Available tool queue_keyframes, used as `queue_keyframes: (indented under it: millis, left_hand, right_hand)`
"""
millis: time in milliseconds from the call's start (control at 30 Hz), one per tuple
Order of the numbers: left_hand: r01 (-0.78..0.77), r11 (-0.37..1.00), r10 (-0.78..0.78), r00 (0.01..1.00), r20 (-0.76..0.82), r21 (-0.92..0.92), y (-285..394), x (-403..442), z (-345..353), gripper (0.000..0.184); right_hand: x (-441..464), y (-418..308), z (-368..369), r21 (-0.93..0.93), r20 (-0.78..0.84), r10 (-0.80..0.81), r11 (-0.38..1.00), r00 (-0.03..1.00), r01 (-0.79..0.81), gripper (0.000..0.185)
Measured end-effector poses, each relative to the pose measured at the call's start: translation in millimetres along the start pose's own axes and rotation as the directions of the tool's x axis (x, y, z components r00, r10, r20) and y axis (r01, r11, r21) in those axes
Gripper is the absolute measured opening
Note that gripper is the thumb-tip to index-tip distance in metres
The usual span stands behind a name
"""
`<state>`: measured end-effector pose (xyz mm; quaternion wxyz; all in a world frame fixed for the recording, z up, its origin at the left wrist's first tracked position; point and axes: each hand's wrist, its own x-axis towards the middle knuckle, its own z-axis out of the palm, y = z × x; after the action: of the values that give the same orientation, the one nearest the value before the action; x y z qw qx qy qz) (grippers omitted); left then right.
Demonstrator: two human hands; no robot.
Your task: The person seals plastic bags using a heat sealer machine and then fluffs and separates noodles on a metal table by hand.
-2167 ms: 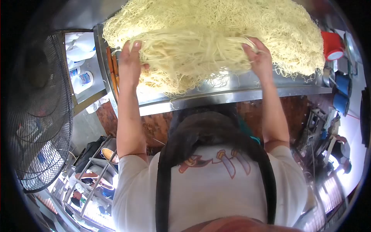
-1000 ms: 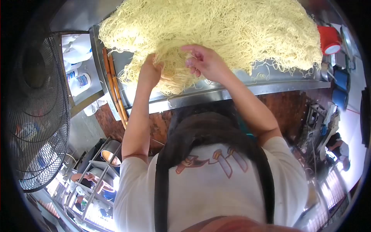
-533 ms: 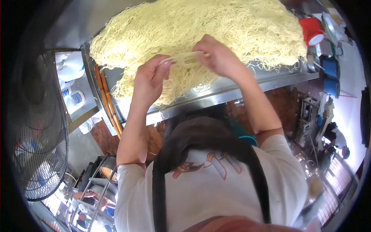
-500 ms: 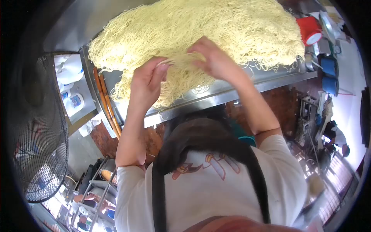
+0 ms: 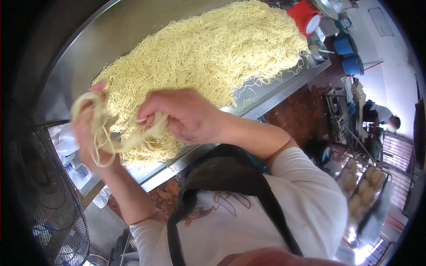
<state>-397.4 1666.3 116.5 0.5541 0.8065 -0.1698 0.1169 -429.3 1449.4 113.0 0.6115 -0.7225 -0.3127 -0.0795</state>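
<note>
A large heap of thin yellow noodles (image 5: 208,53) lies spread over a metal worktable (image 5: 133,24). At the heap's left end, my left hand (image 5: 83,135) is raised, smeared by motion, with loops of noodle strands (image 5: 103,148) draped around it. Its fingers are partly covered by the strands, which it holds. My right hand (image 5: 188,117) is closed on the other part of this bundle, above the heap's near edge. The stretch of noodles (image 5: 137,139) runs between both hands.
A wire-caged fan (image 5: 49,190) stands at the left, near white plastic jugs (image 5: 80,175). A red scale-like object (image 5: 303,17) sits beyond the heap's right end. Blue buckets (image 5: 353,65) are farther right. Another person (image 5: 382,113) bends in the background.
The view has turned, and my hands now appear farther left. The left hand has moved away to the left with noodles looped on it; the right hand has closed on noodles.
</note>
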Motion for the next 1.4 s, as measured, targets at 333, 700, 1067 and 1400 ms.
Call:
queue_keyframes:
  millis: [333, 700, 1067, 1400]
  left_hand:
    - [0.709, 0.508, -0.692, 0.675, 0.259, -0.489, -78.7, -48.7, 75.5, 0.028]
    - [-0.101, 0.908, 0.129, 0.991, 0.043, -0.406, 56.0, 2.5, 62.3, 0.042]
    - [0.438, 0.899, -0.41, 0.834, 0.368, 0.009, -55.8, -75.0, 74.8, 0.061]
    - [0.082, 0.993, -0.055, 0.953, 0.299, -0.082, -29.1, 4.1, 154.2, 0.086]
  right_hand:
    - [-88.2, 124.3, -4.7, -0.085, -0.084, 0.572, 0.812, 0.816, -0.578, 0.029]
    - [15.8, -2.0, -59.6, 0.005, -0.141, 0.308, 0.95, 0.941, -0.311, 0.014]
    - [123.3, -59.8, -332.6, -0.442, -0.753, -0.1, 0.81, 0.651, -0.386, 0.021]
    - [105.9, -72.7, -240.1, -0.294, -0.474, 0.274, 0.847, 0.837, -0.444, 0.016]
